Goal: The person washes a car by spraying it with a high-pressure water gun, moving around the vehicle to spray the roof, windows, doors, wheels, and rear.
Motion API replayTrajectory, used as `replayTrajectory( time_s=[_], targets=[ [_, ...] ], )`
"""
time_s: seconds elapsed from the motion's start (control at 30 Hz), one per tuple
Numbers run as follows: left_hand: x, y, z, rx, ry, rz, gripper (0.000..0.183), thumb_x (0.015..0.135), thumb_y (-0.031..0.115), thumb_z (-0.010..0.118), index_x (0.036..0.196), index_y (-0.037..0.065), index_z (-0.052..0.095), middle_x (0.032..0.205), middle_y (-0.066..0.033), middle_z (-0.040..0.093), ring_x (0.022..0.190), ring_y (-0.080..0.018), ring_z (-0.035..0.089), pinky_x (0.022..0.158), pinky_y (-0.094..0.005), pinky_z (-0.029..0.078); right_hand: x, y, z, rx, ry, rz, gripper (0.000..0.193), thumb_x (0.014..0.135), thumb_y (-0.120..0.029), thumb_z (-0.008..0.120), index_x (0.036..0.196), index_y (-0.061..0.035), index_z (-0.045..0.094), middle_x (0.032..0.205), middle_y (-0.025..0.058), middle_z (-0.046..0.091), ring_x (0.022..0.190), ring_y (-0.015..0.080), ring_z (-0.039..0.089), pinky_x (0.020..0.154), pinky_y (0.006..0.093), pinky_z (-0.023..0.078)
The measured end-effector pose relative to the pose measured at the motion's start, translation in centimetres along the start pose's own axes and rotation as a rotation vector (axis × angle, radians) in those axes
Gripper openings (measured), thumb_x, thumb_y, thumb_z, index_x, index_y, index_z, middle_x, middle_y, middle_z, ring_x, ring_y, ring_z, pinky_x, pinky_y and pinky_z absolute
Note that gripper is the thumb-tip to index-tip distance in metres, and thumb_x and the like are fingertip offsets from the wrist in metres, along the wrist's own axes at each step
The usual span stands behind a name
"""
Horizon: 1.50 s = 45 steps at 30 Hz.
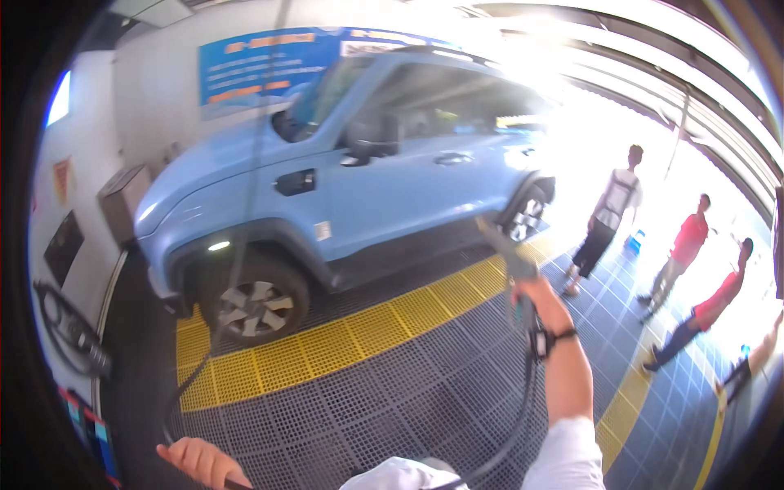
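Observation:
My right hand [536, 294] is raised at right of centre, wrapped round the grip of a spray gun [508, 255]. The gun points at the side of a light blue off-road car [400, 196], apart from it. A dark hose [527, 408] runs down from the grip and curves toward my body. At the lower left, my left hand [200, 460] is closed round the dark hose [173, 400], which hangs from above and passes in front of the car's front wheel [257, 309]. The gun's tip is blurred, and no spray can be made out.
Yellow grating [327, 343] borders the car, with grey floor grating [392, 392] nearer me. Several people stand at the right, one in a white top [618, 196], another in red [692, 237]. A grey cabinet [124, 200] and a coiled dark hose [69, 335] are at the left wall.

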State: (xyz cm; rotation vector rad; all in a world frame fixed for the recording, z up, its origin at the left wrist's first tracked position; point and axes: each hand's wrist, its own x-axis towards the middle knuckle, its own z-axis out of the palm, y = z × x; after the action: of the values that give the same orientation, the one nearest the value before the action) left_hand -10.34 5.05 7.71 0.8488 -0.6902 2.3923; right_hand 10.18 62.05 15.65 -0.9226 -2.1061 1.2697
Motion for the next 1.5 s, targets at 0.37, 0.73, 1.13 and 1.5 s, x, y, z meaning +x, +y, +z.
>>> replayTrajectory(
  time_s=[0.37,0.73,1.13,1.5],
  targets=[
    [11.8,-9.1,-7.6,0.254,-0.352,0.008,0.049,0.103,0.031,0.043,0.058,0.016,0.035,0.041,0.0041,0.035,0.03,-0.0036,0.028,0.03,-0.0248,0.028,29.7,-28.1,-13.1,-0.082,0.213,-0.337,0.063,0.072,-0.064,0.078,0.081,-0.0054,0.058,0.06,-0.0003,0.051,0.046,0.0095,0.051,0.044,0.0255,0.046],
    [16.7,-23.9,-12.1,0.384,-0.558,0.265,0.05,0.1,0.031,0.048,0.055,0.012,0.041,0.042,0.0021,0.036,0.033,-0.0056,0.034,0.036,-0.0223,0.03,32.6,-37.0,-13.8,-0.313,0.189,-0.603,0.027,0.087,-0.035,0.075,0.096,-0.0099,0.074,0.073,0.0005,0.066,0.058,0.0085,0.057,0.053,0.0252,0.046],
    [28.1,-27.4,-18.7,0.327,-0.94,0.066,0.033,0.094,0.019,0.053,0.064,0.01,0.063,0.052,0.0032,0.046,0.044,-0.0061,0.044,0.047,-0.0228,0.034,44.8,-38.7,-15.1,-0.258,0.135,-0.812,0.031,0.08,-0.032,0.082,0.096,-0.0057,0.077,0.087,0.0024,0.071,0.082,0.0138,0.061,0.071,0.0305,0.047],
    [37.7,-34.8,-23.8,0.429,-1.129,-0.049,0.024,0.09,0.014,0.055,0.072,0.01,0.07,0.055,0.0053,0.047,0.047,-0.0049,0.044,0.05,-0.0237,0.034,58.2,-41.4,-17.2,-0.554,0.317,-0.455,0.035,0.076,-0.04,0.083,0.096,-0.0117,0.076,0.088,0.008,0.072,0.077,0.0205,0.064,0.066,0.0371,0.049]
  ],
)
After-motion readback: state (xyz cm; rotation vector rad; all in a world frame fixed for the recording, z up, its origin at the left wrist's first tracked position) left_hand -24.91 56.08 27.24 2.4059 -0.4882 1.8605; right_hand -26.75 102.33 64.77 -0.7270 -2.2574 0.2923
